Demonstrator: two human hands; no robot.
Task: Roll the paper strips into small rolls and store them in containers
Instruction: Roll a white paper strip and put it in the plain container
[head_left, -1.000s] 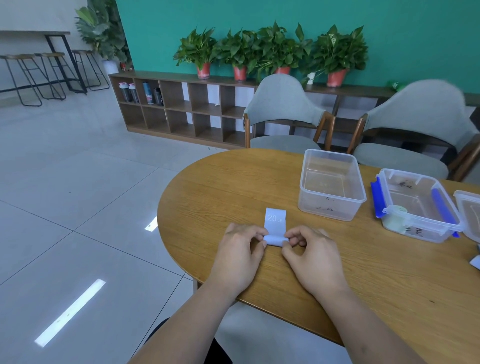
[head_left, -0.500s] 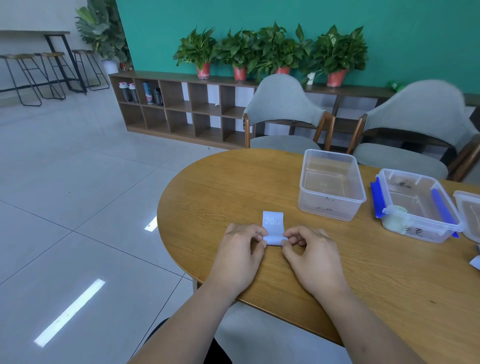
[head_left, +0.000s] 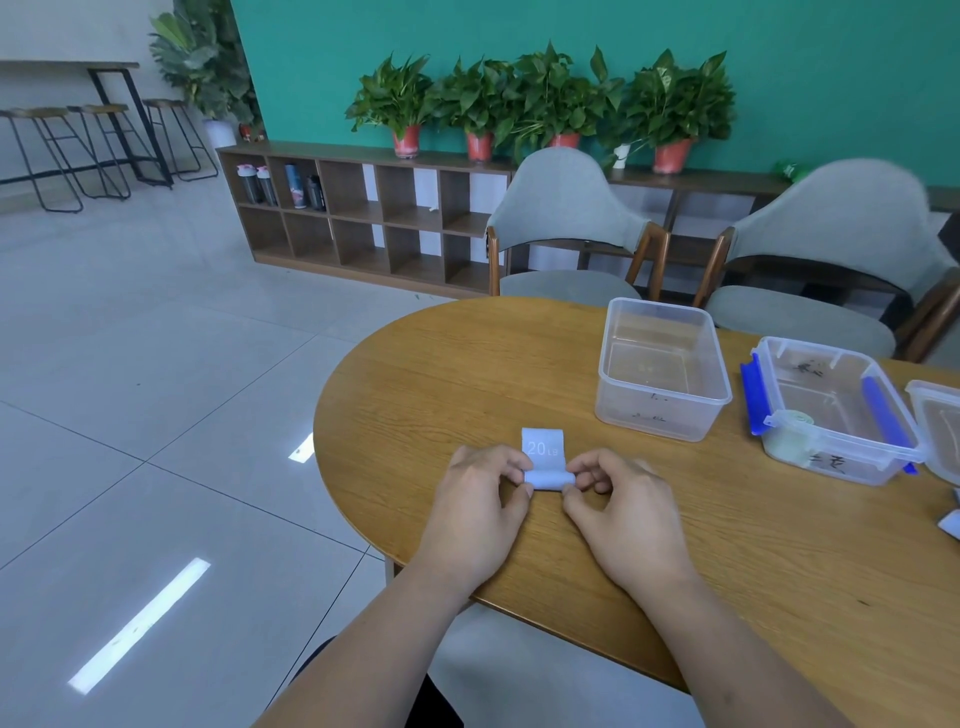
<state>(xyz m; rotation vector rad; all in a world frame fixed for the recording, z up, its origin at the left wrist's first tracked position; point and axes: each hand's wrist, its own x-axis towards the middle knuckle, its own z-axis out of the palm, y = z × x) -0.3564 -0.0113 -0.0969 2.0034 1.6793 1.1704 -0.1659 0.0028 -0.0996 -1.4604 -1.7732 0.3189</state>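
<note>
A pale blue paper strip (head_left: 542, 448) printed "20 LB" lies on the wooden table (head_left: 779, 561), its near end wound into a small roll (head_left: 545, 479). My left hand (head_left: 480, 512) pinches the roll's left end and my right hand (head_left: 621, 512) pinches its right end. A short flat tail of the strip sticks out beyond my fingers. An open clear plastic container (head_left: 662, 366) stands behind and to the right. A second clear container with blue clips (head_left: 836, 410) holds a pale green roll (head_left: 792, 431) in its near corner.
A third clear container (head_left: 940, 431) is cut off at the right edge, with a scrap of paper (head_left: 953, 519) in front of it. Two grey chairs (head_left: 566, 228) stand behind the table. The table's rounded left edge drops to a tiled floor.
The roll has grown thicker and the flat tail of the strip has become shorter as my fingers wound it forward. Both hands stay in the same place.
</note>
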